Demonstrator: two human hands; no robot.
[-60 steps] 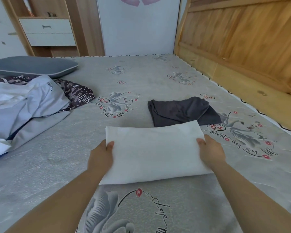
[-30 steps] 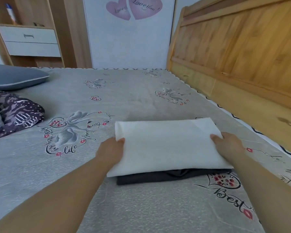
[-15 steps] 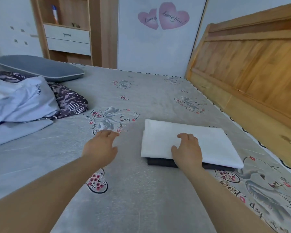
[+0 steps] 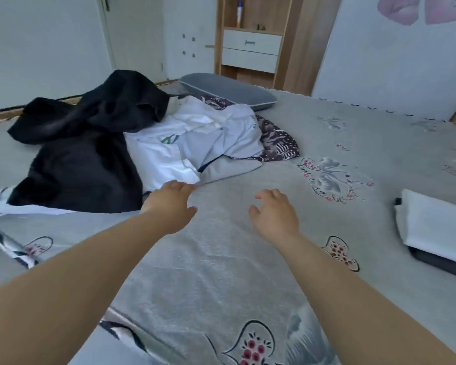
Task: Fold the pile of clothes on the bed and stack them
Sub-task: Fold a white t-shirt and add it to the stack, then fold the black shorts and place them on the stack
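Both arms reach out over the grey printed bed (image 4: 221, 259). The left hand (image 4: 170, 204) has its grip spread and holds nothing, its fingertips at the near edge of the white shirt (image 4: 169, 156) in the pile of clothes. The right hand (image 4: 274, 214) hovers over bare sheet, its grip loose and spread. A black garment (image 4: 82, 159) lies on the left of the pile, a patterned piece (image 4: 277, 143) on its right below a grey pillow (image 4: 227, 90). At the far right sits the stack: a folded white cloth (image 4: 435, 225) on a folded dark one (image 4: 440, 263).
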